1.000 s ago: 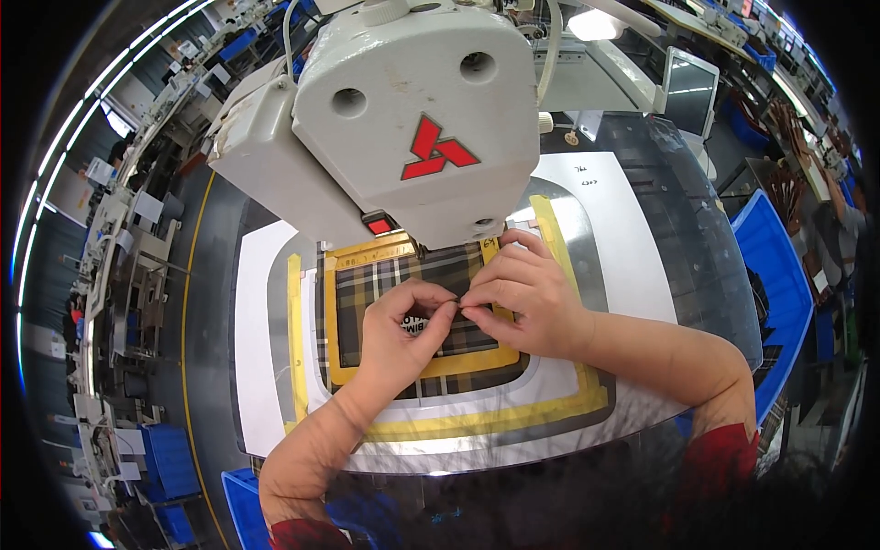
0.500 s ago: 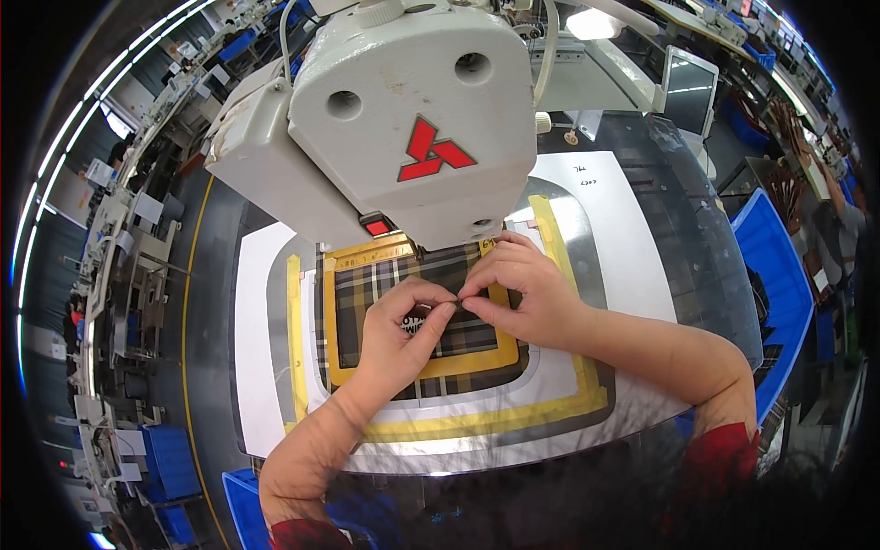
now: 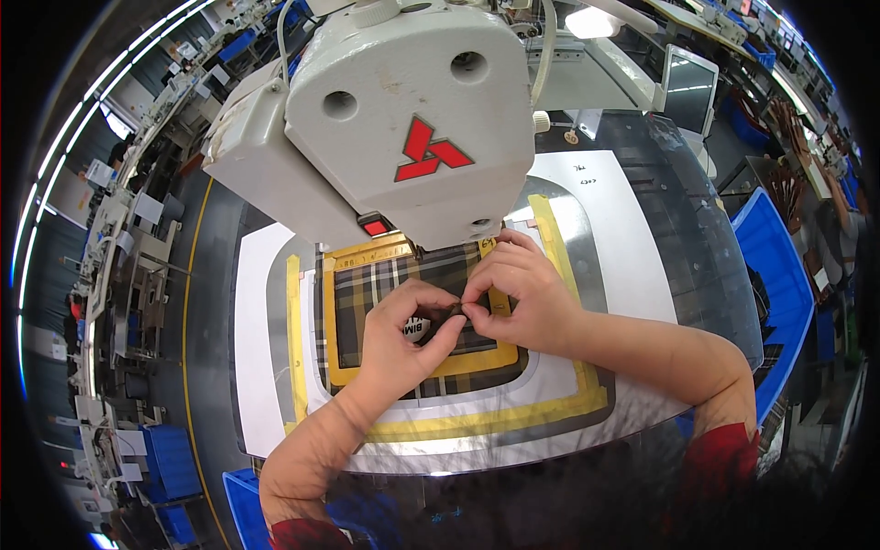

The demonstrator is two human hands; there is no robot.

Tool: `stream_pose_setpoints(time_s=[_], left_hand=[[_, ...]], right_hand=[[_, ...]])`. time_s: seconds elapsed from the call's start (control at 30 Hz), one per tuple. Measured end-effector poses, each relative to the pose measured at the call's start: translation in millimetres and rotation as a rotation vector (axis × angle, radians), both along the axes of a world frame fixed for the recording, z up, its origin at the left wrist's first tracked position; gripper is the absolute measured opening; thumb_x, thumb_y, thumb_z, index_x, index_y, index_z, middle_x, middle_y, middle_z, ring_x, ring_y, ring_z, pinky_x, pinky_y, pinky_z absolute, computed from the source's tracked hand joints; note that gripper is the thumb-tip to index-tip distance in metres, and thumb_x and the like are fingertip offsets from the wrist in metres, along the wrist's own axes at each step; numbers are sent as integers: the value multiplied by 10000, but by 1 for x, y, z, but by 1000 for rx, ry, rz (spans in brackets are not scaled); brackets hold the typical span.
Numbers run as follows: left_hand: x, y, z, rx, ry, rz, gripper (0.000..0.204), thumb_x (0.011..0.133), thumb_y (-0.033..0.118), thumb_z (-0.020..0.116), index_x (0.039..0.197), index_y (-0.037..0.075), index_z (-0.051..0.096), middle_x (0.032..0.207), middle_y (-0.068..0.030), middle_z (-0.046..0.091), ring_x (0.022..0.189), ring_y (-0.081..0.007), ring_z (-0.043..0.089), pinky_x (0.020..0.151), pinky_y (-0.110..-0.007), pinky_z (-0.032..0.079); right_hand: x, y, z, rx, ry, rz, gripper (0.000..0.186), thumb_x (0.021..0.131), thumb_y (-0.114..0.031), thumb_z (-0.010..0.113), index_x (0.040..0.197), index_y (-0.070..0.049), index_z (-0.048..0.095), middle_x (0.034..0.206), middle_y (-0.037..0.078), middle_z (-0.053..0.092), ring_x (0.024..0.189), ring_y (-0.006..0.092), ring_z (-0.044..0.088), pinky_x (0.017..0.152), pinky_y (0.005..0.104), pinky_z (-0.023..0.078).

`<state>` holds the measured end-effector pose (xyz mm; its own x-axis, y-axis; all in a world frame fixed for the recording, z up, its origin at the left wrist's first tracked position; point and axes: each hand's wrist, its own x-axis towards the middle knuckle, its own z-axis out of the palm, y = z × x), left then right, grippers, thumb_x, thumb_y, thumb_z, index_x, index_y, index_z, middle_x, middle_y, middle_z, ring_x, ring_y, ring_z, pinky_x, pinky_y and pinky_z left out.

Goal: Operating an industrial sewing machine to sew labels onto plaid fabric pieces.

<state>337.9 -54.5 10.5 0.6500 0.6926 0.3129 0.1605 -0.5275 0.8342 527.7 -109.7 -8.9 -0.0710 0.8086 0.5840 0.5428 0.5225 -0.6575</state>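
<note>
Over the plaid fabric [image 3: 356, 302] inside the yellow frame [image 3: 331, 321], a small dark piece [image 3: 455, 311] sits directly between left hand [image 3: 399, 335] and right hand [image 3: 527, 298], about equally near; each grip pinches it, fingertips nearly meeting, its long axis too hidden to tell.

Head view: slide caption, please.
Left hand and right hand meet over plaid fabric and a yellow frame, before a white machine.

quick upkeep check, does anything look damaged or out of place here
Mostly the white machine head: brownish marks interrupt its paint above the red emblem, possibly wear or dirt. Around the left hand and right hand, the plaid fabric shows no obvious damage where visible.
</note>
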Motion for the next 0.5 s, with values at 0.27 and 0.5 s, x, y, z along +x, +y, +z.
stream_pose_setpoints(time_s=[0.27,0.5], left_hand=[[0,1,0,-7,-11,28,86,802,3,693,878,13,654,820,-65,635,709,-132,626,664,-237,507],[-1,4,-2,34,-14,13,60,820,4,672,868,16,639,816,-63,628,706,-134,612,665,-242,502]], right_hand=[[-1,-2,1,40,-37,-26,144,686,-72,758,759,-100,638,794,2,652,807,184,617,992,431,387],[-3,-2,0,26,-11,-20,129,703,-80,757,766,-97,646,797,7,653,812,186,619,1010,433,380]])
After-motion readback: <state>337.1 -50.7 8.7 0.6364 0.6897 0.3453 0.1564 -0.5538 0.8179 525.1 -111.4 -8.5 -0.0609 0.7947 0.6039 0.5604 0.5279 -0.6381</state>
